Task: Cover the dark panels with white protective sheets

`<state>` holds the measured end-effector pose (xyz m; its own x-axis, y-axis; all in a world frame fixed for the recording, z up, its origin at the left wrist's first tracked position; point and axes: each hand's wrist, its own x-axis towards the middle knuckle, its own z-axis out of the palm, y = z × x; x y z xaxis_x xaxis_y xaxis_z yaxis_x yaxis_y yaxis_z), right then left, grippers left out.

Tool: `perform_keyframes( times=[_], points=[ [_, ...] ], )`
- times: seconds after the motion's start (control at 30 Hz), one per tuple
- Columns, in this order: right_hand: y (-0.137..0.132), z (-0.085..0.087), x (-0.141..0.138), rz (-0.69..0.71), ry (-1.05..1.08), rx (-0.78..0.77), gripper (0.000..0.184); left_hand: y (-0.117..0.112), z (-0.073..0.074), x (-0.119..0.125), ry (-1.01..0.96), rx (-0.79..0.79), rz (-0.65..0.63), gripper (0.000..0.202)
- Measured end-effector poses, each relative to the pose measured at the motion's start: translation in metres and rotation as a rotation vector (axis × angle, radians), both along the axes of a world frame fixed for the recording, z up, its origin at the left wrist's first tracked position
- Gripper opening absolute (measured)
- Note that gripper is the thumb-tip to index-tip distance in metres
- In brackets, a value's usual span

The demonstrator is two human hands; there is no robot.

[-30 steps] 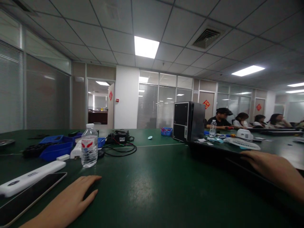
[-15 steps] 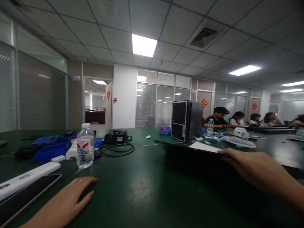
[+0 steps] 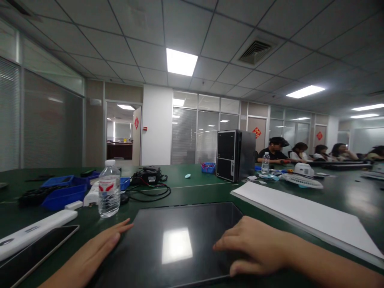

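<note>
A flat, dark, glossy screen panel [image 3: 150, 248] lies face up on the green table in front of me, with a ceiling light mirrored in it. My right hand [image 3: 252, 248] rests over its right side, fingers and thumb apart on the surface. At the panel's left edge is my left hand [image 3: 102, 248], fingers stretched out; whether it touches the edge I cannot tell. Left of that hand lie a dark-faced phone or tablet [image 3: 39, 248] and a long white device [image 3: 36, 234]. A water bottle [image 3: 109, 192] stands just beyond my left fingertips.
White sheets or a white board [image 3: 306, 212] lie right of the panel. Blue bins [image 3: 64, 198], a black adapter with cables [image 3: 147, 176] and a computer tower [image 3: 235, 156] stand farther back. A white fan [image 3: 301, 180] and several seated people are at the right.
The dark panel, tilted up in my right hand before, now lies flat between my hands. My right hand moved left with it, uncovering the white sheets. My left hand shifted slightly right.
</note>
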<state>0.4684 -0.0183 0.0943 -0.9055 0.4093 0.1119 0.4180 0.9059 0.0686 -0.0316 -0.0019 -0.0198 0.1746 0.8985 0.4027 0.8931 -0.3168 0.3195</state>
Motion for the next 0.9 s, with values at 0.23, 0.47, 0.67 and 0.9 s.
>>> perform_keyframes(
  times=[0.23,0.47,0.67,0.9],
  points=[
    [0.129,-0.041,0.111,-0.526,0.169,0.191,0.049,-0.012,0.000,0.003,0.146,-0.155,-0.225,0.074],
    [0.187,-0.105,0.228,-1.061,0.150,-0.004,0.064,-0.027,0.007,0.018,0.208,-0.144,-0.389,0.088],
    [0.183,-0.099,0.223,-1.086,0.129,0.005,0.048,-0.042,0.023,0.037,0.201,-0.267,-0.279,0.071],
    [0.167,-0.089,0.192,-1.148,0.088,0.139,0.043,-0.039,0.032,0.051,0.295,-0.452,-0.172,0.076]
  ],
)
